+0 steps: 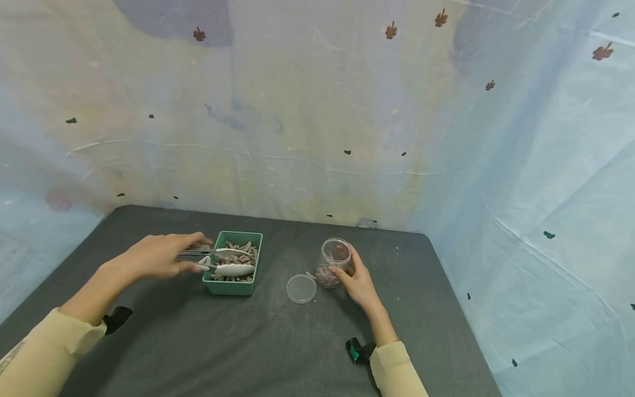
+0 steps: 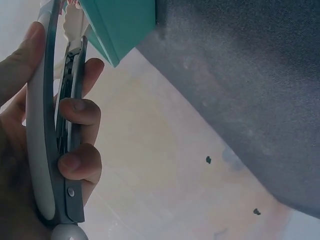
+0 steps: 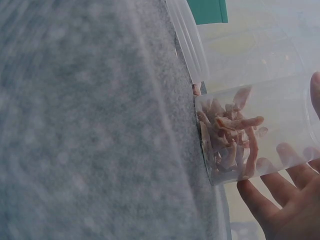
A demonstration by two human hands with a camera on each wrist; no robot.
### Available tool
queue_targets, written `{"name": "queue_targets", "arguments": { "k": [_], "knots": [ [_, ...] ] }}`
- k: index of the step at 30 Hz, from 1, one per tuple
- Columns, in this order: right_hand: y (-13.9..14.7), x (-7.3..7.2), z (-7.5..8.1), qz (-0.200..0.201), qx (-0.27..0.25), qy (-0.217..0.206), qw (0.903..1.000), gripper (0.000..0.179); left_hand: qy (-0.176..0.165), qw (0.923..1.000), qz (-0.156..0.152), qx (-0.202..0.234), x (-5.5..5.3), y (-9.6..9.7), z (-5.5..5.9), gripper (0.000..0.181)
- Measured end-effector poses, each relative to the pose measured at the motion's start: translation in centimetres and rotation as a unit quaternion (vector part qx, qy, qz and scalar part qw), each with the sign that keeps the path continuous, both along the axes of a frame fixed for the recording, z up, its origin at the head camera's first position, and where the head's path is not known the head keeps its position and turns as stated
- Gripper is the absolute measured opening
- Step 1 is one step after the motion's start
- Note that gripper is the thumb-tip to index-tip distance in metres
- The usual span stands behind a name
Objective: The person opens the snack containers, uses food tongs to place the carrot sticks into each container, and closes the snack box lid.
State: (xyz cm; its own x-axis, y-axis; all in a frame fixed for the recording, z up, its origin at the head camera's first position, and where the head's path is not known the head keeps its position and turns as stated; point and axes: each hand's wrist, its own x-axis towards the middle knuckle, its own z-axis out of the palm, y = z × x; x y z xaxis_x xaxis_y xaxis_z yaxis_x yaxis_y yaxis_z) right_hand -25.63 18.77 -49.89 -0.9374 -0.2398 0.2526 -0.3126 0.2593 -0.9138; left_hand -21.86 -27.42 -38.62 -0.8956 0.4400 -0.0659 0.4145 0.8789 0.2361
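My left hand (image 1: 159, 256) holds a pair of tongs (image 2: 40, 135), thumb on one arm and fingers curled round the other. The tongs' pale scalloped ends (image 1: 234, 269) lie spread over brownish strips (image 1: 252, 251) in a green rectangular container (image 1: 230, 289). Whether a strip is between those ends, I cannot tell. On the table to the right, my right hand (image 1: 362, 284) grips a clear open-topped jar (image 1: 327, 256) around its side. Similar strips (image 3: 230, 132) fill the jar's lower part in the right wrist view.
A clear round lid (image 1: 301, 289) lies on the dark cloth-covered table (image 1: 278, 342), just left of the jar. One small loose piece (image 3: 196, 89) sits between lid and jar. Pale patterned sheeting (image 1: 297, 110) rises behind the table and along its right side.
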Motion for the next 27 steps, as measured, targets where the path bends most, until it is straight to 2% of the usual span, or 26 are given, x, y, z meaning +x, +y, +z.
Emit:
{"name": "queue_targets", "arguments": {
  "k": [12, 19, 27],
  "knots": [
    [0.0, 0.0, 0.0, 0.005, -0.008, 0.002, 1.0, 0.07, 0.014, 0.999, 0.033, 0.026, 0.7, -1.0, -0.5, 0.063],
    [-0.5, 1.8, 3.1, 0.019, -0.009, -0.006, 0.9998, 0.071, 0.008, 0.9972, 0.051, 0.054, 0.9, -1.5, -0.8, 0.065],
    [-0.2, 0.1, 0.2, 0.003, 0.001, -0.006, 1.0, 0.073, 0.01, 0.994, 0.064, 0.088, 1.1, -1.9, -0.7, 0.066]
  ]
}}
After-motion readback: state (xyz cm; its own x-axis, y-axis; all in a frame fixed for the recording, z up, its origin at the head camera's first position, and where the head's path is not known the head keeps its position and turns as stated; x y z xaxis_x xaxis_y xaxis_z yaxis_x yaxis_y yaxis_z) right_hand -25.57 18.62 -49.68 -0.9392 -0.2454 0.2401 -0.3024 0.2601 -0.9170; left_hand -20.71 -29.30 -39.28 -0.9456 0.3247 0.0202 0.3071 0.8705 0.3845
